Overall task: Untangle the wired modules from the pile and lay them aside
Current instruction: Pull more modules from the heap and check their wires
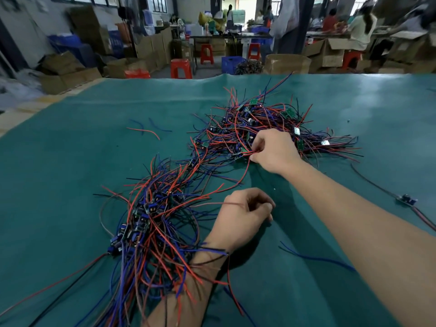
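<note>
Mid-untangle: right hand (273, 149) fingers pinch a red wire at the far pile (259, 128) on the tabletop (70, 149); left hand (245, 213) holds a thin red strand beside the near bundle (151, 223). Next, I'd guess, a slow pull free.

Table cover (70, 142) – green sheet, looks like vinyl or coated cloth, smooth w/ a dull sheen, some soft wrinkles and pale glare patches far right. Wires in the far pile (259, 128) and near pile (153, 223): thin plastic insulation, red, blue, black, slightly glossy. Modules: small green circuit boards, matt, e.g. one (290, 112); blue plastic parts on the near ones (151, 207) – a bit shiny. Background: cardboard boxes (330, 53), matt brown; red plastic stools (181, 67), smooth; blue plastic crate (232, 63). Floor finish too blurred to tell.
</note>
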Motion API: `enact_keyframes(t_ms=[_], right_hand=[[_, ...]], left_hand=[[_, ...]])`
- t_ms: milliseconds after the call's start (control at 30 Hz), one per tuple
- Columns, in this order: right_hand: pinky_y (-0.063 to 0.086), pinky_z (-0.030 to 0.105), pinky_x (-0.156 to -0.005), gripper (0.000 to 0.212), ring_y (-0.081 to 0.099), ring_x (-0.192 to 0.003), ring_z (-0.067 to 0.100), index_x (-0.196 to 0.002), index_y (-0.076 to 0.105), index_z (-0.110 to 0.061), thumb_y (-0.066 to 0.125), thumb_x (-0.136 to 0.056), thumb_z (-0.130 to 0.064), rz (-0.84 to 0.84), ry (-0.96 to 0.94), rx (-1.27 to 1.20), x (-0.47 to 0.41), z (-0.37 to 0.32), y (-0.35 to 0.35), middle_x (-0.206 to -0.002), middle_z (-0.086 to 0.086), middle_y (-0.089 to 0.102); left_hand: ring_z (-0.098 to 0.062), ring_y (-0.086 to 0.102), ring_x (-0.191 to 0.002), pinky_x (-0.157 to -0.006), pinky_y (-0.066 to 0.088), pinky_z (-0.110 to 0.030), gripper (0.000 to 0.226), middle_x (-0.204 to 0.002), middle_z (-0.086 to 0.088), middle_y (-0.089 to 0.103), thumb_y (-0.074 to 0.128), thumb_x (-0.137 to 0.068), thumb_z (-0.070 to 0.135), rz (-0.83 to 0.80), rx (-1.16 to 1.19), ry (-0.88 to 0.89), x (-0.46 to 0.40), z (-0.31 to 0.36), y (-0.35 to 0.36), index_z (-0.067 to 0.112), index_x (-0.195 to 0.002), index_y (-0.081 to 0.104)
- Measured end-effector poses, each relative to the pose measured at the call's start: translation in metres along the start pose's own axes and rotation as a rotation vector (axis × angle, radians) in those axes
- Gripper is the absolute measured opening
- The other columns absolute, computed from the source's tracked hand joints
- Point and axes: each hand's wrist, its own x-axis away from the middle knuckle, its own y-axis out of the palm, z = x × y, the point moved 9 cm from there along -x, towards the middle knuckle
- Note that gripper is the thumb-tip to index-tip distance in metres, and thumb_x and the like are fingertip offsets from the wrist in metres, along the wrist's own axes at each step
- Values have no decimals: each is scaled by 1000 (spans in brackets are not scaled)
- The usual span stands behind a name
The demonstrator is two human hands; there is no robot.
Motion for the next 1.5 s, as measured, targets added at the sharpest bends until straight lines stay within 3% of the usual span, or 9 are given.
enact_keyframes(t_ms=[200, 333, 500, 700, 900, 1133, 1233, 1333, 1500], right_hand=[[50, 30, -84, 37, 64, -89, 21, -102, 70, -26, 87, -72, -14, 102, 12, -82, 22, 25, -37, -95, -2, 69], [49, 23, -78, 20, 69, -71, 14, -89, 77, -22, 83, -74, -9, 206, 97, -119, 42, 58, -66, -76, -3, 74], [53, 19, -48, 13, 59, -44, 10, -94, 72, 9, 73, -82, 12, 7, 426, -854, 88, 109, -36, -61, 12, 67], [56, 20, -56, 26, 67, -57, 16, -96, 70, 8, 76, -70, 4, -197, 320, -1250, 122, 65, 1, -72, 14, 69], [59, 27, -57, 40, 68, -64, 23, -112, 62, 2, 70, -77, 19, -355, 274, -1209, 130, 43, 24, -87, 17, 72], [54, 29, -52, 66, 70, -64, 31, -130, 62, -12, 69, -76, 24, -393, 197, -1109, 133, 37, 23, -120, -1, 72], [55, 26, -53, 56, 67, -62, 27, -126, 66, -6, 67, -77, 23, -304, 246, -1236, 128, 46, 16, -126, 8, 69], [55, 25, -55, 60, 67, -62, 25, -127, 64, -5, 71, -71, 15, -245, 249, -1368, 123, 54, 9, -123, 9, 72], [59, 28, -61, 57, 72, -70, 27, -121, 69, -11, 78, -69, 10, -332, 157, -1199, 128, 45, 13, -119, 5, 74]], left_hand=[[-8, 56, -55, -54, 42, -21, 21, -67, -2, 69, 58, -93, 3, 9, 4, -8, 0, -1, 0, 19, -83, 66], [-11, 54, -55, -49, 41, -21, 20, -67, 0, 67, 54, -95, -2, 19, 71, -32, 0, -1, 0, 14, -89, 64], [-9, 52, -55, -47, 45, -20, 13, -76, -8, 69, 48, -100, -2, 67, 183, -32, 2, 1, -3, -1, -104, 60], [-19, 57, -66, -49, 49, -27, 24, -93, -18, 74, 45, -106, 16, 106, 242, -49, 1, 0, -5, 0, -99, 62], [-14, 63, -57, -49, 50, -21, 13, -78, -8, 67, 52, -102, 8, 129, 283, 3, -1, -1, -8, 1, -111, 58], [-20, 65, -78, -62, 57, -34, 61, -105, -13, 65, 59, -98, 2, 151, 309, 36, -3, -2, -11, 29, -147, 35], [-11, 68, -77, -59, 56, -27, 56, -109, -5, 60, 59, -98, 4, 168, 299, 29, -3, -5, -13, 29, -143, 39], [-18, 68, -69, -53, 54, -25, 28, -99, -19, 64, 57, -100, 7, 181, 318, 12, -3, -5, -13, 19, -123, 47], [-19, 65, -57, -47, 51, -25, 18, -87, -19, 72, 59, -100, 19, 181, 338, 7, -1, -2, -12, 6, -107, 49]])
